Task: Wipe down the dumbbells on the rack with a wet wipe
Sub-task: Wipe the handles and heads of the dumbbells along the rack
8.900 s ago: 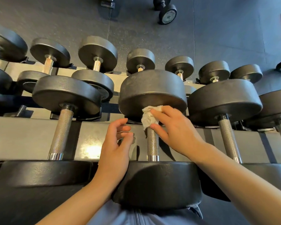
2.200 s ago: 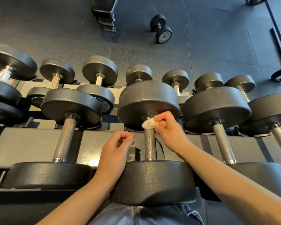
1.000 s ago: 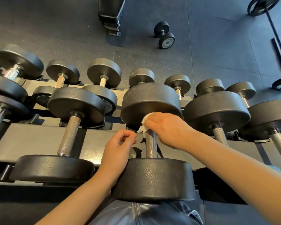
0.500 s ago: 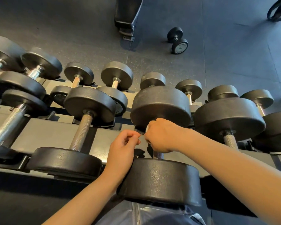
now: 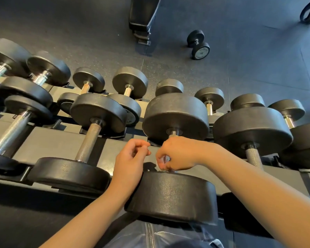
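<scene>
Rubber-headed stock, upper tier: five dumbbells in view, lying front to back on the rack point(image 5: 61, 140); the far-left and far-right ones are cut by the frame edge.
Far-left dumbbell point(image 5: 11, 129): bright knurled handle, near head partly out of view.
Second dumbbell point(image 5: 89, 138): dull knurled handle, both heads seated on the rails, untouched.
Lower tier: eight smaller dumbbell heads counted beyond the upper row — several partly hidden, so the tally of whole units cannot be confirmed.
Left hand point(image 5: 131, 161): fingers loosely curled, thumb tip near the fingertips, nothing seen in the grasp; the wrist lies against the near head of the centre dumbbell.
Centre dumbbell point(image 5: 175, 194): third from the left; near head closest to the camera, far head upright behind the hands.
Right hand point(image 5: 177, 154): fingers clenched round the centre dumbbell's handle, low down, just above the near head.
Wet wipe point(image 5: 166, 159): one, only a pale patch showing inside the right hand's curled fingers, pressed against the handle.
Fourth dumbbell point(image 5: 252, 129): large head, handle partly covered by the right forearm.
Fifth dumbbell point(image 5: 308, 140): head only, at the frame edge.
Floor point(image 5: 258, 59): dark rubber matting — one loose small dumbbell point(image 5: 198, 44) lying well apart from the rack, one bench base point(image 5: 141, 17) at the top.
</scene>
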